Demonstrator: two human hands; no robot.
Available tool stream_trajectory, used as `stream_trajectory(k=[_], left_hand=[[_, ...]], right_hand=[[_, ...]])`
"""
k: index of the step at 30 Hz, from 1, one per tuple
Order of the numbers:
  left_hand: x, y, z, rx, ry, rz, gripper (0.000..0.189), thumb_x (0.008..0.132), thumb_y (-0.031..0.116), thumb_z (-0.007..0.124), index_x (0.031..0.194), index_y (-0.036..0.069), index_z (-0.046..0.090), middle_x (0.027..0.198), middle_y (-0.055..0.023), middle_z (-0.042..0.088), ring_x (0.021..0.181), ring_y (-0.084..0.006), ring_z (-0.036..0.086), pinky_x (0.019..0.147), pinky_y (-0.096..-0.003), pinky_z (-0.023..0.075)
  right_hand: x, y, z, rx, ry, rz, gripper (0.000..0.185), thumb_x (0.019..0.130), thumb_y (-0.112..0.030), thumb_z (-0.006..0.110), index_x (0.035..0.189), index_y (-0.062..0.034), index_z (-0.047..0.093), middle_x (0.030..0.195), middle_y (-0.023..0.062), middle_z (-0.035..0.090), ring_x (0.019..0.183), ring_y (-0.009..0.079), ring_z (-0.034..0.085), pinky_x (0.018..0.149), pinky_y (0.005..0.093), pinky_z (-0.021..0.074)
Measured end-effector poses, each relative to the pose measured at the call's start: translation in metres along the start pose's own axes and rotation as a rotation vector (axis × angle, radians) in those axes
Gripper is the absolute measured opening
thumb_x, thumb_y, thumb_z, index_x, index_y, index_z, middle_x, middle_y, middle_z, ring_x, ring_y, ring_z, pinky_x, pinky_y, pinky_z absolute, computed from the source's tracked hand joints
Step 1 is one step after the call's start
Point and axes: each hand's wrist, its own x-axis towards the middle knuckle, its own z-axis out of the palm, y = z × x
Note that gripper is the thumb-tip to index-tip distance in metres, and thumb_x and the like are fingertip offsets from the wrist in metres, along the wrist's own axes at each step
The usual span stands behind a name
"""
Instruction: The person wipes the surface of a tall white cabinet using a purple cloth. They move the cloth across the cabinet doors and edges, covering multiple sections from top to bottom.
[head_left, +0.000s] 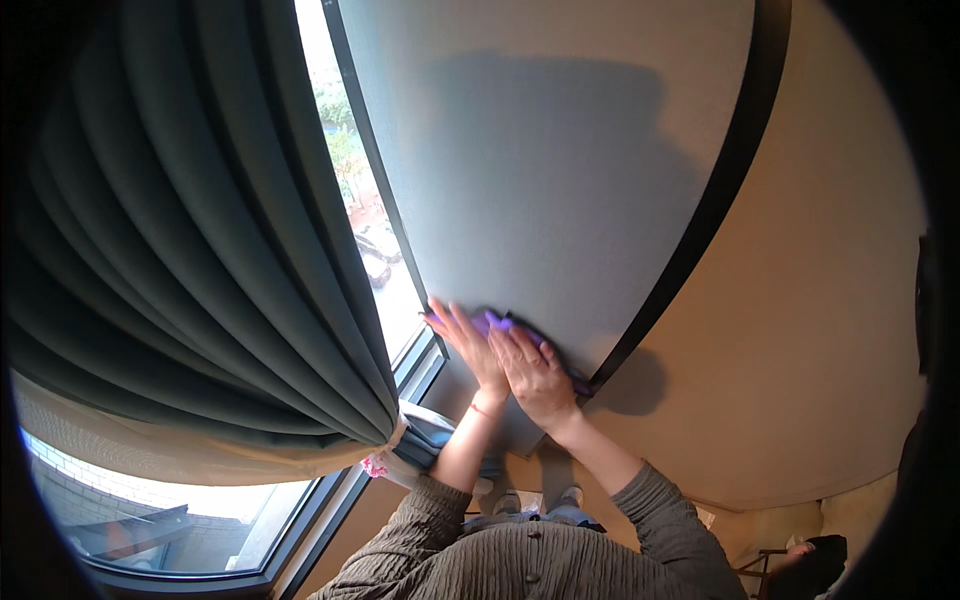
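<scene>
My left hand (478, 354) is raised ahead of me, its fingers stretched out and slightly apart, with a thin red cord on the wrist. Beside it my right hand (536, 380) leans inward, its fingertips near or touching the left hand. Behind both hands shows a purple item (529, 336), perhaps a cloth, in front of a tall pale grey panel (555, 202) with a black border. Blur and my fingers hide its shape, so whether either hand grips it is unclear.
A dark green curtain (202, 225), gathered by a tieback (394, 436), hangs at the left before a window (187, 525). The panel's black edge strip (675, 277) meets a beige wall (787, 322). Several dark things (810, 566) stand at the lower right.
</scene>
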Motion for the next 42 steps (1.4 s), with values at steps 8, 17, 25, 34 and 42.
stream_trajectory(k=[8,17,25,34,42], left_hand=[[-0.083,-0.027,-0.013,-0.233,-0.19,-0.177,0.074,0.099,0.022,0.044,0.154,0.006,-0.002,0.157,-0.0283,-0.011,0.146,-0.0452,-0.005,0.117,-0.0509,0.0061],[-0.019,0.03,-0.017,0.008,-0.186,0.187,0.064,0.093,0.018,0.052,0.149,0.004,0.026,0.153,-0.035,0.014,0.136,-0.0611,0.017,0.11,-0.0652,0.021],[-0.009,0.055,-0.026,0.154,-0.186,0.18,0.07,0.09,0.023,0.053,0.149,-0.002,0.025,0.153,-0.0357,0.013,0.139,-0.0579,0.014,0.112,-0.0628,0.0157],[-0.011,0.049,-0.027,0.125,-0.172,0.14,0.068,0.083,0.023,0.06,0.144,0.003,0.037,0.153,-0.0345,0.014,0.139,-0.0591,0.011,0.112,-0.064,0.0137],[-0.031,-0.035,0.002,-0.077,0.051,-0.129,0.07,0.091,0.035,0.053,0.151,0.012,0.025,0.158,-0.0263,0.006,0.144,-0.0507,-0.001,0.114,-0.063,0.0056]], right_hand=[[-0.066,-0.029,0.016,0.301,-0.171,-0.014,0.054,0.092,-0.02,0.045,0.146,-0.0109,0.042,0.153,-0.0015,0.038,0.14,0.0065,0.034,0.119,0.0374,0.008],[-0.021,0.015,-0.014,0.188,0.049,0.195,0.038,0.095,-0.02,0.045,0.128,-0.0161,0.063,0.137,-0.0053,0.055,0.136,0.0139,0.04,0.118,0.0393,0.0073],[-0.037,0.03,-0.023,0.09,0.031,0.13,0.038,0.096,-0.021,0.044,0.13,-0.0192,0.061,0.143,-0.0096,0.05,0.137,0.0142,0.039,0.119,0.039,0.007],[-0.034,0.031,-0.025,0.169,0.053,0.12,0.041,0.095,-0.014,0.041,0.132,-0.0124,0.06,0.143,-0.0036,0.051,0.139,0.0181,0.036,0.119,0.0406,0.0062],[-0.015,-0.007,-0.002,0.28,-0.099,0.005,0.055,0.094,-0.02,0.04,0.147,-0.0075,0.038,0.152,-0.0012,0.039,0.14,0.0128,0.036,0.118,0.0355,0.0118]])
